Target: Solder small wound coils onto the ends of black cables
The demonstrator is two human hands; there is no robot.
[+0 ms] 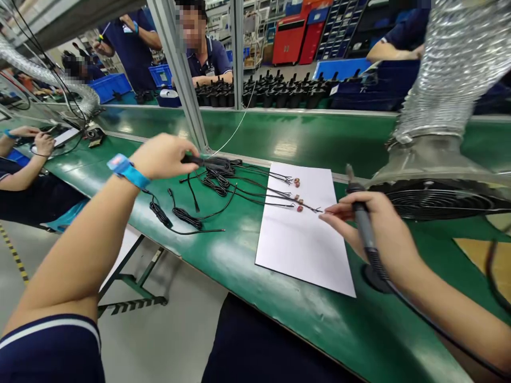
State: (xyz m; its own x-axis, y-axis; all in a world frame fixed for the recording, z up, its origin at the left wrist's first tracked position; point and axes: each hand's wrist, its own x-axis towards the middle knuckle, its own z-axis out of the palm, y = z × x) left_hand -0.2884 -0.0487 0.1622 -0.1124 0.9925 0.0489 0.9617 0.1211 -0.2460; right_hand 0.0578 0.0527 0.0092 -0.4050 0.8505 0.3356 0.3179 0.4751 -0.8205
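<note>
My left hand (165, 155) is closed around the black end of a cable (192, 159), at the far side of a bunch of coiled black cables (217, 178). In my right hand (385, 231) lies a soldering iron (362, 221), held upright with its tip pointing up and its cord running back along my forearm. The fingertips of that hand are at the split wire end (315, 209) of one cable; whether they pinch it is hard to make out. Several bare wire ends and small reddish-brown components (299, 208) lie on a white sheet (303, 250).
Two coiled cables (186, 217) lie to the left on the green bench (223, 255). A fume extraction hood (431, 159) with a silver duct stands at right, near a metal post (191, 106). Co-workers sit beyond the bench, behind rows of black parts (279, 90).
</note>
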